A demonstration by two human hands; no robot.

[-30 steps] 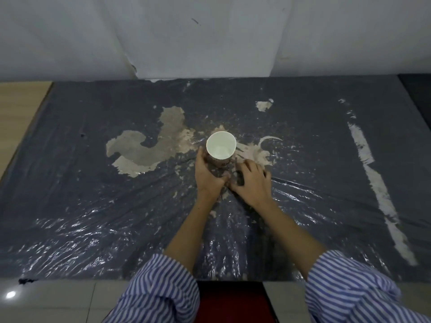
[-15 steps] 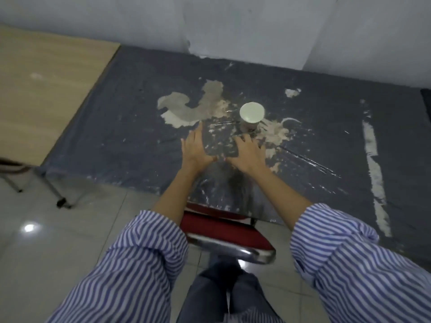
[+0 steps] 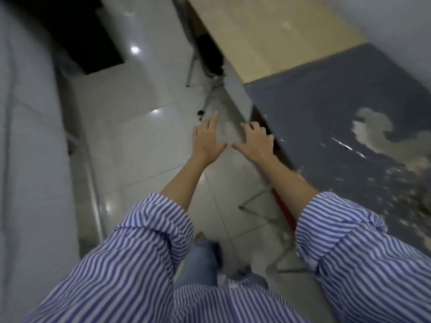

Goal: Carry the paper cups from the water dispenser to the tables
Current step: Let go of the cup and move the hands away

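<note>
No paper cup is in view now. My left hand (image 3: 208, 138) is stretched out over the tiled floor, fingers spread, holding nothing. Beside it, my right hand (image 3: 256, 141) is also empty with its fingers curled apart, hovering at the near edge of the dark plastic-covered table (image 3: 326, 108). The two hands nearly touch at the thumbs. The table carries pale peeled patches at the far right.
A light wooden table (image 3: 268, 36) adjoins the dark one further ahead, with metal legs (image 3: 190, 71) beneath. A red chair seat (image 3: 283, 210) sits under the dark table. Glossy floor tiles (image 3: 140, 136) run ahead; a white wall or panel (image 3: 28, 159) bounds the left.
Both hands have left the cup and pulled back off the table. My view has swung left and away, so the cup has dropped out of sight and the floor fills the frame.
</note>
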